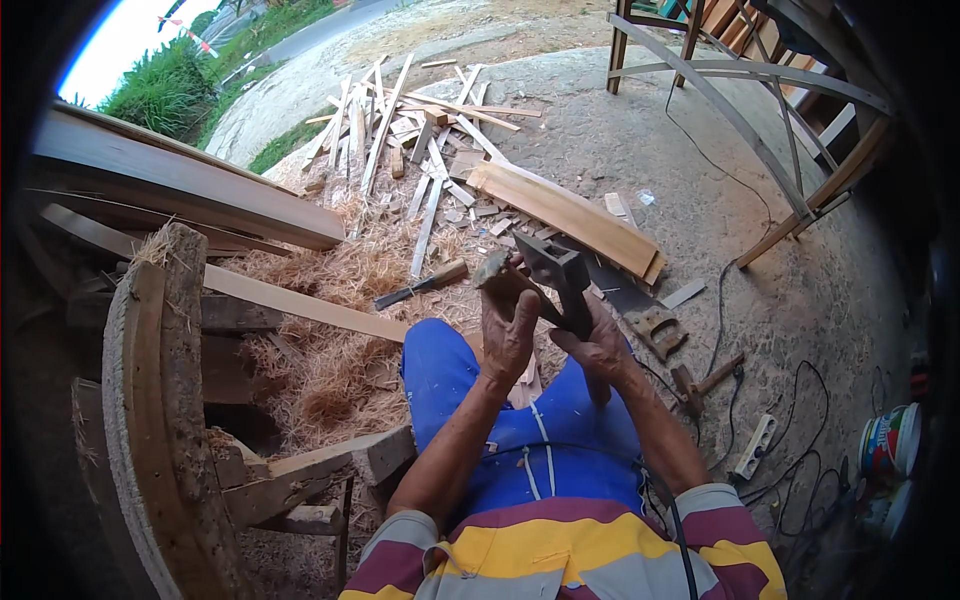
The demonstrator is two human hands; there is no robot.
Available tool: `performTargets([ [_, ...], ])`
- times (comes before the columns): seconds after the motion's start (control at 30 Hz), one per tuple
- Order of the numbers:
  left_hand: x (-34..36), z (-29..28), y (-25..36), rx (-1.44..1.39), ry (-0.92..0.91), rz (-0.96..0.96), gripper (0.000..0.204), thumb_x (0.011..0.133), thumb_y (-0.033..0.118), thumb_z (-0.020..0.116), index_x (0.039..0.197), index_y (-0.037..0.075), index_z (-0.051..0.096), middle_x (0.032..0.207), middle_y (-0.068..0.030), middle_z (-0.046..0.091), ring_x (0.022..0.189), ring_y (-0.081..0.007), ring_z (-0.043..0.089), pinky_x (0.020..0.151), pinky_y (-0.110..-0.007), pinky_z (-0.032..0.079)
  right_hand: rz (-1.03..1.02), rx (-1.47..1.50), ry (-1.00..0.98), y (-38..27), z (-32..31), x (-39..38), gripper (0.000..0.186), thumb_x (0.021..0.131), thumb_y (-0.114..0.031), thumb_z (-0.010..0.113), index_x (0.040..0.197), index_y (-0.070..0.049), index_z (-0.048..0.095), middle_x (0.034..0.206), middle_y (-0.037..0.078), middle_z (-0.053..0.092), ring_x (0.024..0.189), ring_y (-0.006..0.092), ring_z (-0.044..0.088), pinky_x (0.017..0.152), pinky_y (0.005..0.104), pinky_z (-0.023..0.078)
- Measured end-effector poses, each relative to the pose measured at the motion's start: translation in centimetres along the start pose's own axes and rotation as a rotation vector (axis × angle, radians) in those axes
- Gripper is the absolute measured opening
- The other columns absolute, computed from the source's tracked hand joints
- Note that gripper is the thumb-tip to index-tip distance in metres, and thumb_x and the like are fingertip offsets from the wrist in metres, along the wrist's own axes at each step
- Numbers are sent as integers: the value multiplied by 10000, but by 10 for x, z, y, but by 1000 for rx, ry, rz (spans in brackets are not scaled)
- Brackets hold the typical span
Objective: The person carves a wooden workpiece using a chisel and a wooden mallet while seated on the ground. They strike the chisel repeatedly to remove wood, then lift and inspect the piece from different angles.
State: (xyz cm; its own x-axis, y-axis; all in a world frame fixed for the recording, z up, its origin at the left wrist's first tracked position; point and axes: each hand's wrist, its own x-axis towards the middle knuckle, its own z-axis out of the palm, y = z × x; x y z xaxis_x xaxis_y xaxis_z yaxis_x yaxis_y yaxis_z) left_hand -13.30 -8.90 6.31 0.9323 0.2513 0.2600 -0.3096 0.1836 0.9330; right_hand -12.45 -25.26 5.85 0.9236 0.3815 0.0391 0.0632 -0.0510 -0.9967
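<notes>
My left hand (507,335) is closed around a wooden-handled tool (495,268) with a battered, pale top end; its working end is hidden. Close beside it, my right hand (600,345) grips a hammer (565,270), its dark metal head up and its handle pointing down between my knees. The two tools are held so near each other that I cannot tell whether they touch. On the shavings ahead lies a chisel (440,278) with a wooden handle and dark blade. A handsaw (655,328) lies to the right, partly behind my right hand.
Wood shavings (325,375) and a heap of offcuts (400,130) cover the ground ahead. A plank (565,215) lies beyond my hands. Timber and a curved wooden piece (140,400) stand left. At right are another hammer (705,385), cables, a power strip (757,447) and tubs (890,440).
</notes>
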Motion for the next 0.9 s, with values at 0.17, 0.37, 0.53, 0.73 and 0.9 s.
performTargets([
  [0.17, -78, -94, -60, 1128, -1394, -32, 796, 1005, 620, 351, 1576, 75, 246, 1648, -154, 208, 1533, -354, 147, 1237, -513, 99, 39, 15, 122, 30, -18, -16, 369, 896, -113, 734, 1218, -72, 558, 792, -30, 579, 602, 39, 494, 522, 224, 426],
  [0.37, -31, -133, -136, 1473, -169, -291, 924, 939, 640, 488, 1607, 114, 128, 1655, -221, 98, 1533, -390, 100, 1232, -545, 83, 183, 310, 196, 32, -33, -11, 283, 888, -86, 731, 1096, -56, 542, 744, 21, 599, 522, 69, 524, 456, 226, 447],
  [0.53, -70, -89, -151, 1066, -143, -476, 1222, 744, 548, 767, 1546, -57, 73, 1537, -310, 234, 1433, -429, 257, 1184, -494, 255, 145, 360, 203, 39, -34, -5, 263, 886, -99, 730, 1059, -58, 537, 739, 19, 593, 523, 70, 523, 459, 229, 444],
  [0.73, -85, -68, -159, 759, 174, -528, 937, 659, 284, 805, 1416, -8, 336, 1296, -223, 598, 1159, -390, 604, 1003, -468, 472, 251, 355, 152, 54, -12, 4, 234, 883, -105, 726, 1023, -59, 544, 734, 15, 588, 518, 78, 520, 462, 237, 448],
  [0.9, -70, -40, -117, 788, 178, -676, 828, 655, 262, 797, 1335, 11, 398, 1227, -159, 659, 1096, -346, 651, 964, -452, 499, 336, 299, 117, 50, -8, 19, 279, 893, -139, 735, 1080, -63, 542, 706, -24, 560, 539, 63, 497, 479, 234, 430],
])
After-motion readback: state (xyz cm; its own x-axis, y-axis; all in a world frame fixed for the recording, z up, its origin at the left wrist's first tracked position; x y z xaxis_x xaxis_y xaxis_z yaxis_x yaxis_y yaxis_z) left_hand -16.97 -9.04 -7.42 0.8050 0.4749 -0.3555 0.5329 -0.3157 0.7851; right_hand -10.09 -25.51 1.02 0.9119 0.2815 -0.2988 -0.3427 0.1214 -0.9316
